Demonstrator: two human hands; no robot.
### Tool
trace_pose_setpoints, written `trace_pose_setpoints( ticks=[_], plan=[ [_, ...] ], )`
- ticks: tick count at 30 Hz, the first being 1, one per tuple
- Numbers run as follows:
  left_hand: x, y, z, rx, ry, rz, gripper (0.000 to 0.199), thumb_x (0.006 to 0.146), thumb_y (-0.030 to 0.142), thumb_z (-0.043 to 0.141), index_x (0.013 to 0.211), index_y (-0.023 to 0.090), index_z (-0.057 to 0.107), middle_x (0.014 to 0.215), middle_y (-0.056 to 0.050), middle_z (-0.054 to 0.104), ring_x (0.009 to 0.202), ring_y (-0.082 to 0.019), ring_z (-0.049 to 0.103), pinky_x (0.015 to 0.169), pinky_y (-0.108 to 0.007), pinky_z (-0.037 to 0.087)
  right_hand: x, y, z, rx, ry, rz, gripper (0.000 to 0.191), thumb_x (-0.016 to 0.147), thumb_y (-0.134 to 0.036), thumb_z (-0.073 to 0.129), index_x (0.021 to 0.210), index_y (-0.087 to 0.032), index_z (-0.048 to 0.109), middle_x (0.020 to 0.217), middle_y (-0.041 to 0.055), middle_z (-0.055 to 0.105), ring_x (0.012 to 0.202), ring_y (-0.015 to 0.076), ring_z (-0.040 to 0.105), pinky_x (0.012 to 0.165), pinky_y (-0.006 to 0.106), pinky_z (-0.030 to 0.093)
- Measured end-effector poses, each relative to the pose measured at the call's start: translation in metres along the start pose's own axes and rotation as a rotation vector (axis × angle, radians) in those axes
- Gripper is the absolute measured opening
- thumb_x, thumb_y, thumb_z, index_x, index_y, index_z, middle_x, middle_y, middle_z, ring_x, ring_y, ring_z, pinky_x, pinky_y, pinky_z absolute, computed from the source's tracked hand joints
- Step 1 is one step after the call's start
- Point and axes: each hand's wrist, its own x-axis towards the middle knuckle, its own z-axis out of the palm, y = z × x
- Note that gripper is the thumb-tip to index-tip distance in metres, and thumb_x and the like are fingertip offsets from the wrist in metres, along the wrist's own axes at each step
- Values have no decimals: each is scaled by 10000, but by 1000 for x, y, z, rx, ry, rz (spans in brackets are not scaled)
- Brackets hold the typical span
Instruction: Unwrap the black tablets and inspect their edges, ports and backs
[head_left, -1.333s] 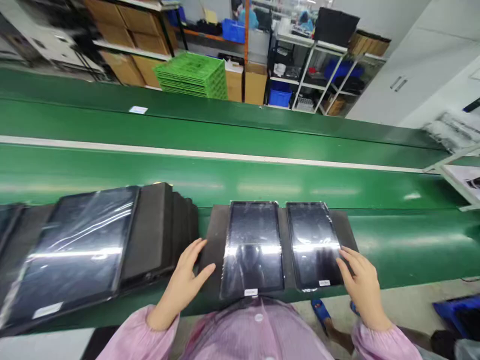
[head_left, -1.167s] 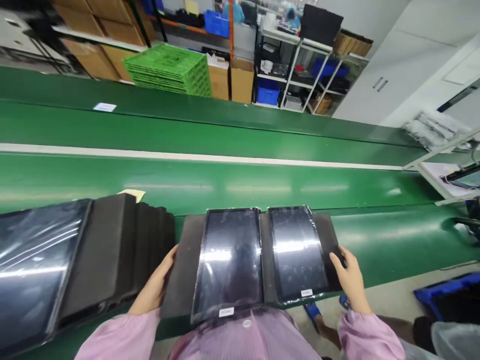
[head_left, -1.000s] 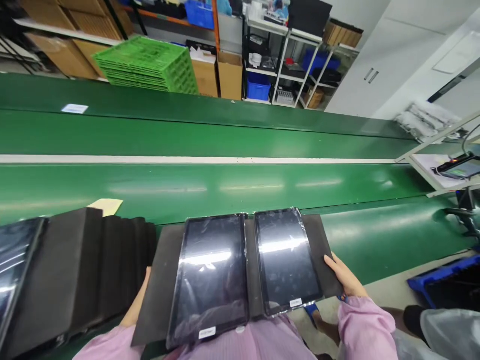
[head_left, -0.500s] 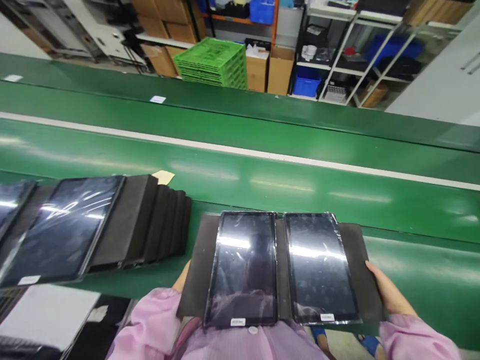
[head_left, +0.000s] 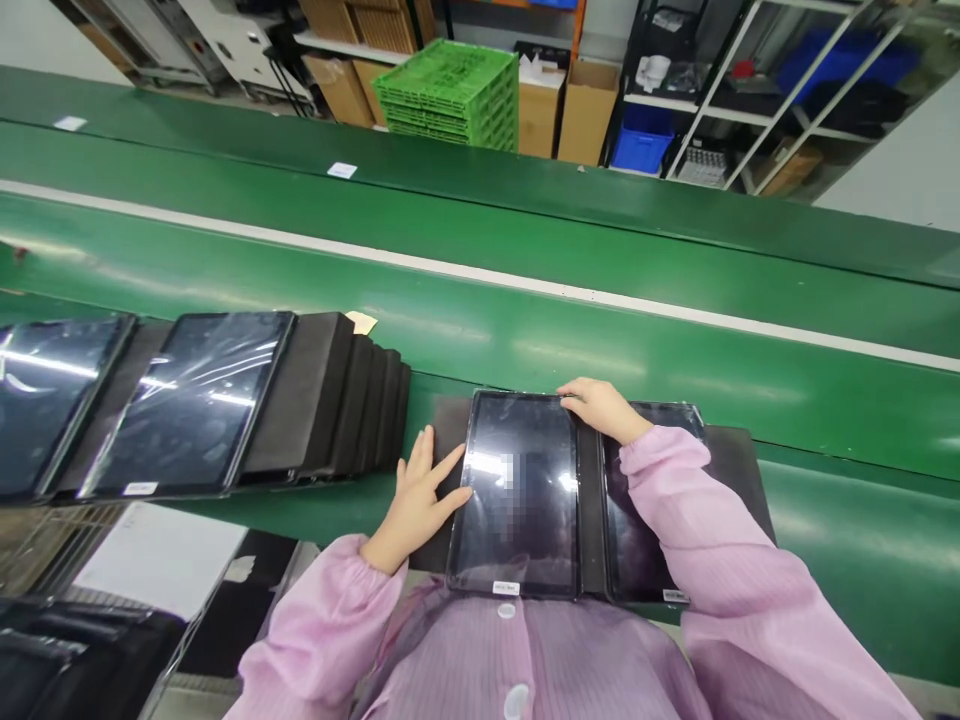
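Right in front of me lie two tablet-like panels with glossy dark screens, a left panel (head_left: 517, 520) and a right panel (head_left: 637, 545), on a dark foam-like backing (head_left: 724, 470). Clear film shows along their edges, and each bears a small white label at the bottom. My left hand (head_left: 416, 500) rests with spread fingers on the backing, its fingertips at the left panel's left edge. At that panel's top right corner, my right hand (head_left: 604, 408) has its fingers pinched together; what lies between them is too small to make out. My right forearm covers part of the right panel.
To the left, more panels (head_left: 191, 400) lie beside a leaning row of dark pads (head_left: 360, 400). A yellow slip (head_left: 361, 322) sits behind them. A white sheet (head_left: 157, 555) is at lower left. Beyond the green bench (head_left: 675, 375) stand green crates (head_left: 450, 95) and shelving.
Both hands have left the outer sides of the backing. My left hand now lies by the left panel's edge; my right hand has crossed to its top right corner. The view has shifted slightly.
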Motion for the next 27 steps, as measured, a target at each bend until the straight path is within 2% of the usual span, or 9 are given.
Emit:
trace_pose_setpoints(
  ticks=[3,6,11,13,16,19,22,24,27],
  plan=[
    [6,4,-4,29,-34,9,515,818,432,538,1305,279,466,1534,-121,97,1403,-317,32,1049,-641,114,3,9,8,16,18,-6,128,821,-166,567,835,-208,686,921,23,704,869,174,635,808,302,488],
    [11,7,-7,-13,-38,-4,614,786,416,582,1348,245,404,1526,-146,127,1402,-319,76,1057,-617,159,-2,3,11,-30,116,15,132,845,-188,543,797,-193,666,968,72,679,950,236,591,863,403,446],
    [7,6,-4,-126,68,-32,935,732,465,631,1450,205,93,1523,-201,71,1403,-326,25,1057,-640,97,-50,-58,7,-178,185,-209,217,886,-129,419,769,-170,597,925,113,666,923,251,574,940,519,373],
    [-1,4,-4,-167,152,50,811,745,438,627,1420,209,239,1534,-168,-17,1399,-326,-55,1068,-627,67,-85,-89,-1,-1,33,-399,257,890,-89,353,779,-185,564,868,60,662,824,185,596,1029,516,313],
    [-19,-1,-11,-265,139,298,189,820,318,548,919,244,690,1545,-12,101,1410,-296,-11,1111,-544,103,-134,-116,-13,491,-239,-593,229,942,-201,326,832,-211,526,843,12,668,781,125,623,977,354,438],
    [-33,-9,-21,-433,18,390,338,833,328,519,531,234,639,1404,-2,431,1371,-278,229,1117,-513,166,-160,-104,-16,750,-65,-385,148,953,-237,358,965,-233,505,888,15,688,849,125,647,809,286,534],
    [-37,-16,-27,-613,-56,304,375,799,434,544,491,226,595,1299,-54,533,1318,-293,334,1111,-514,200,-172,-78,-1,338,174,-252,239,893,-100,419,1056,-221,545,992,51,695,1004,199,618,873,412,506],
    [-34,-18,-29,-641,-89,232,375,780,445,560,483,217,571,1312,-70,518,1309,-299,347,1104,-500,226,-177,-71,12,103,116,-383,258,876,-96,433,1048,-204,592,1038,48,693,1074,244,584,927,485,463],
    [-25,-15,-29,-556,-75,142,296,766,392,572,533,210,564,1373,-77,451,1315,-294,338,1088,-481,267,-184,-78,28,50,57,-515,262,895,-117,403,1020,-186,622,1059,17,691,1110,247,561,958,485,446]
  ],
)
